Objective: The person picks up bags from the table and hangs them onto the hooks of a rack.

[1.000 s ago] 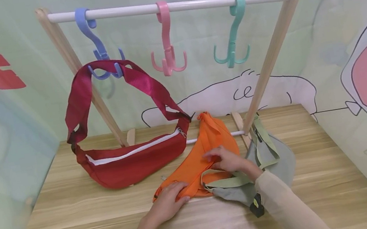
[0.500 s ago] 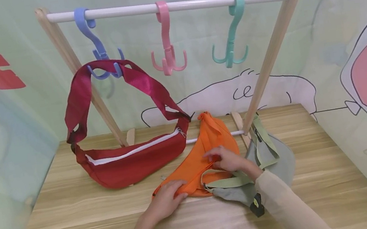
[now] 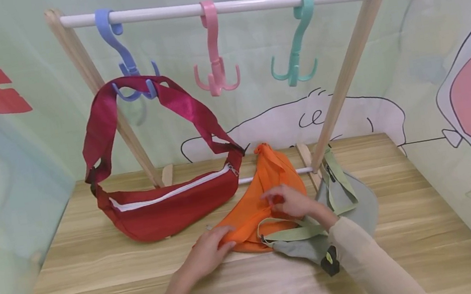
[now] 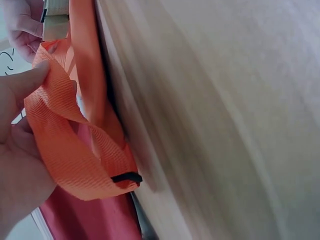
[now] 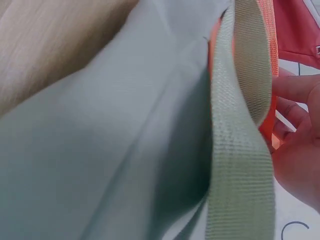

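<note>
An orange waist bag (image 3: 245,214) lies on the wooden table. My left hand (image 3: 201,256) is at its near left end; in the left wrist view its thumb lies over the orange webbing strap (image 4: 60,150) with fingers behind, pinching it. Over the bag's middle, my right hand (image 3: 294,201) has thumb and fingers curled; the right wrist view shows them at the orange strap (image 5: 270,107), holding its edge, with the fingertips partly hidden. A grey waist bag (image 3: 365,204) lies under my right forearm, its pale green strap (image 3: 296,234) crossing the orange bag's near edge.
A red waist bag (image 3: 176,211) hangs by its strap from the blue hook (image 3: 126,56). A pink hook (image 3: 213,48) and a green hook (image 3: 298,38) hang from the rack's white bar (image 3: 250,4). The rack's wooden post (image 3: 348,76) stands behind the grey bag.
My left hand has slid slightly left and toward me along the orange bag's end. The right hand has shifted a little, its fingers curling more. The green hook has swung slightly left.
</note>
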The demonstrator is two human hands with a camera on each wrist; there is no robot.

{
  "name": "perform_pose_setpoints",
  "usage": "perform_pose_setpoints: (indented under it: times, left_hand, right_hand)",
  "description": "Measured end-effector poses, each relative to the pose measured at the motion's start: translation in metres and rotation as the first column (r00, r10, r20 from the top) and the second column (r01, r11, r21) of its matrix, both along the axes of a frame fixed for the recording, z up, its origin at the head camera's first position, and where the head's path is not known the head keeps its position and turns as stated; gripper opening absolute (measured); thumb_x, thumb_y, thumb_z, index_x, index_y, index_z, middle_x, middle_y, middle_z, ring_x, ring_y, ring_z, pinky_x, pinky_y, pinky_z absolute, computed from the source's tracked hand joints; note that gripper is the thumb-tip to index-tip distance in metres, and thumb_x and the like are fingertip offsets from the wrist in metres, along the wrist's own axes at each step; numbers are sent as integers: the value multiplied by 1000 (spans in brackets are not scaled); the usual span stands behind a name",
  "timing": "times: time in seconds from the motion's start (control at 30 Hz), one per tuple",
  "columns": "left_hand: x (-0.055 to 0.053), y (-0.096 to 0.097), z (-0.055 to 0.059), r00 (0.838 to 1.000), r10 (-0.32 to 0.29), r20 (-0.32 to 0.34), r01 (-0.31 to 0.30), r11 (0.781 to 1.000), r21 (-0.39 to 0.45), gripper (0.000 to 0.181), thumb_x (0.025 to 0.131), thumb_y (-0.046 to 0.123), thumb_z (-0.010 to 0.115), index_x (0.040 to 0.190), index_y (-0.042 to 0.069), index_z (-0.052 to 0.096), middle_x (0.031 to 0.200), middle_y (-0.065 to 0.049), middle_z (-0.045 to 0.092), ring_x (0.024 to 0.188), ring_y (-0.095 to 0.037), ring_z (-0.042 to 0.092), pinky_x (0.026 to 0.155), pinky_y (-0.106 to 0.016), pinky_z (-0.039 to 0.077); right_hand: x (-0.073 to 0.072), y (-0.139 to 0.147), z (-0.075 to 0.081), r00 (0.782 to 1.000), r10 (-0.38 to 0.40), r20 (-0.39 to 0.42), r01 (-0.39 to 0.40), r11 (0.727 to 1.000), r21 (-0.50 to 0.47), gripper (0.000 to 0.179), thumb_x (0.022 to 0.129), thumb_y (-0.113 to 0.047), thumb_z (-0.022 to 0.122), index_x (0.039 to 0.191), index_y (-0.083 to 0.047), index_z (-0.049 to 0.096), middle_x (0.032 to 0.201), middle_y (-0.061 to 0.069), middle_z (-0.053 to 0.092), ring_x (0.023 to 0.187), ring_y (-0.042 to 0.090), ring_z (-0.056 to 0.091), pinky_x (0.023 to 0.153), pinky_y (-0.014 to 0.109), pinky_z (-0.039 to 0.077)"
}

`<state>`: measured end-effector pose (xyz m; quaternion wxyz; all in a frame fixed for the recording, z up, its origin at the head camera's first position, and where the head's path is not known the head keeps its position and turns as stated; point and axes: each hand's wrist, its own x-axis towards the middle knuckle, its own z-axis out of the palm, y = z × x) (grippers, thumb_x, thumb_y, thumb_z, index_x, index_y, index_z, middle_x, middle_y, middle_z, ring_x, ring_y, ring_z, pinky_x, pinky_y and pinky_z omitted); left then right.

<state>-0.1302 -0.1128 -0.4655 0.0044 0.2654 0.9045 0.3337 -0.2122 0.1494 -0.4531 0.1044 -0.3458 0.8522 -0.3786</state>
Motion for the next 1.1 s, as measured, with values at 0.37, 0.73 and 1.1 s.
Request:
perform_pose_setpoints:
  times: [0.37, 0.73, 1.1]
  left_hand:
    - [-3, -3, 12, 999, 1, -36, -1, 1000, 13, 29, 82, 9, 67, 109, 0, 61, 108, -11, 62, 104, -28, 56, 90, -41, 42]
    - [-7, -6, 26, 999, -8, -49, 10, 1000, 24, 31, 83, 8, 66, 112, 0, 60, 110, -10, 61, 105, -26, 56, 90, -41, 42]
    - [-14, -9, 44, 1000, -13, -18, 14, 999, 48, 33, 83, 7, 66, 115, 4, 59, 109, -5, 60, 99, -21, 55, 88, -39, 45]
  right_hand:
    - [0, 1, 17, 1000, 8, 9, -8, 1000, -13, 31, 79, 11, 58, 110, 9, 59, 81, 5, 59, 78, 18, 54, 73, 29, 47]
    - [1, 3, 37, 999, 10, -33, -12, 998, -62, 33, 77, 14, 58, 110, 9, 60, 82, 6, 59, 79, 21, 54, 72, 36, 47]
    - [5, 5, 57, 995, -94, -21, 95, 995, 12, 37, 79, 7, 62, 115, 0, 60, 89, 1, 58, 96, 24, 46, 84, 47, 41]
